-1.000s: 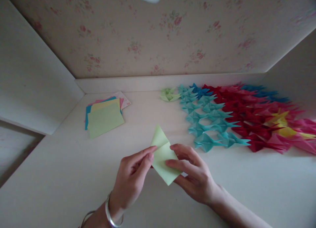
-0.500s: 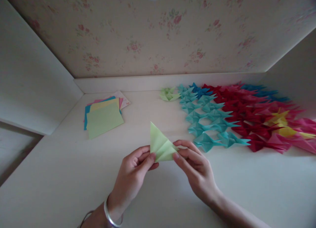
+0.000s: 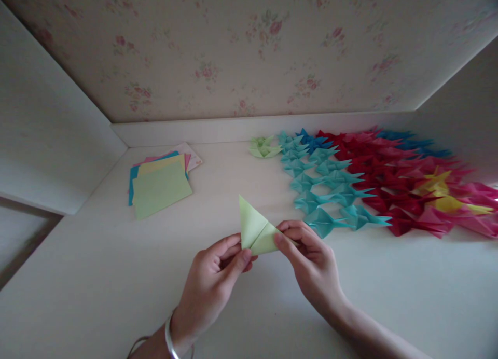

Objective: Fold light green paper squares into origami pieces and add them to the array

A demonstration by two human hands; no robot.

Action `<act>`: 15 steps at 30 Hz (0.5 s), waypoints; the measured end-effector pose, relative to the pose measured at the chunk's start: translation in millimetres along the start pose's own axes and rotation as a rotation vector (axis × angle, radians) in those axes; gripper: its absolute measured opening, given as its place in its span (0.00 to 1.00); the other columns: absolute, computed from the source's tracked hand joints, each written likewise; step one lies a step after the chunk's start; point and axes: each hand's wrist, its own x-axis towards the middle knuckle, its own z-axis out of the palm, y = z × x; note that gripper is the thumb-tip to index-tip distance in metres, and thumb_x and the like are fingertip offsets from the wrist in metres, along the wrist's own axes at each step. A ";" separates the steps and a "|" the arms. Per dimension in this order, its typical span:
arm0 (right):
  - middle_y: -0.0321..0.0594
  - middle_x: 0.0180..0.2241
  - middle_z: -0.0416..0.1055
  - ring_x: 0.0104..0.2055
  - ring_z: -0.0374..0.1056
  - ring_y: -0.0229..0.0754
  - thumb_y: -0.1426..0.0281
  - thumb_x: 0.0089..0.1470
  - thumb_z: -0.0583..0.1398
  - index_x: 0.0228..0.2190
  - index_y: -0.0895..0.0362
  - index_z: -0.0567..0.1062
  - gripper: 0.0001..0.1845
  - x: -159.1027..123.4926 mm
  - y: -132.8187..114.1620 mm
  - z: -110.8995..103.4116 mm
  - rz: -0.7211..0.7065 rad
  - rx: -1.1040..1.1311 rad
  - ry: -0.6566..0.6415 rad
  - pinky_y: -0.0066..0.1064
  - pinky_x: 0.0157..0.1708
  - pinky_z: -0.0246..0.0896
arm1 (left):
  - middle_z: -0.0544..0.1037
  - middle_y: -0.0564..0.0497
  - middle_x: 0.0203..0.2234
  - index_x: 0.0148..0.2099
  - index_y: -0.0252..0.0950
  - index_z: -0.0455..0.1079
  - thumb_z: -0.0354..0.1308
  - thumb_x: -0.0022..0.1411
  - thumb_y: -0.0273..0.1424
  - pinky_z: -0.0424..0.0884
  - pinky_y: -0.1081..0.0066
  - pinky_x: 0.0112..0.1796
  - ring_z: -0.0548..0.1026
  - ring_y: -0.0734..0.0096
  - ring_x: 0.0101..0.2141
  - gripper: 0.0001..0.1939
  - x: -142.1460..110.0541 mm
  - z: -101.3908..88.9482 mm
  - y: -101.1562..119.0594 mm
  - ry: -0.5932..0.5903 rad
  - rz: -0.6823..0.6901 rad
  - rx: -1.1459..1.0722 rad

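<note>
Between my hands is a light green sheet of origami paper [image 3: 254, 229], folded to a triangle with one tip pointing up and away. A crease runs slantwise across its face. My left hand [image 3: 218, 276] pinches the lower left corner, thumb on top and fingers curled beneath. At the right corner my right hand [image 3: 309, 260] grips the paper between thumb and fingers. The fingers' undersides are hidden behind the paper. Both hands are held above the white tabletop [image 3: 249, 317].
Back left lies a stack of coloured paper sheets [image 3: 162, 190], light green on top. Toward the right stand rows of folded paper cranes, teal [image 3: 324, 221], red [image 3: 404, 219], pink and blue, some yellow [image 3: 438, 185]. A light green folded piece [image 3: 265, 147] sits near the papered wall [image 3: 233, 53].
The crease on the triangle shows sharper and its right part lies flatter. Both hands have shifted very slightly, still pinching the paper. The whole view has moved a little.
</note>
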 end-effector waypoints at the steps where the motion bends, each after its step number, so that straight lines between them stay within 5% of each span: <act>1: 0.40 0.35 0.71 0.35 0.67 0.39 0.67 0.57 0.64 0.25 0.54 0.76 0.10 -0.2 -0.2 0.1 0.005 0.003 -0.001 0.24 0.26 0.61 | 0.83 0.46 0.42 0.51 0.36 0.76 0.62 0.63 0.38 0.77 0.71 0.41 0.81 0.64 0.40 0.16 0.5 -0.2 -0.8 -0.005 -0.004 0.006; 15: 0.39 0.30 0.75 0.32 0.69 0.40 0.66 0.56 0.64 0.20 0.55 0.72 0.15 -1.5 -1.5 3.3 0.102 0.048 0.014 0.27 0.30 0.65 | 0.85 0.47 0.36 0.45 0.36 0.78 0.64 0.61 0.37 0.78 0.71 0.38 0.82 0.63 0.36 0.13 1.9 2.0 3.7 0.048 -0.022 0.036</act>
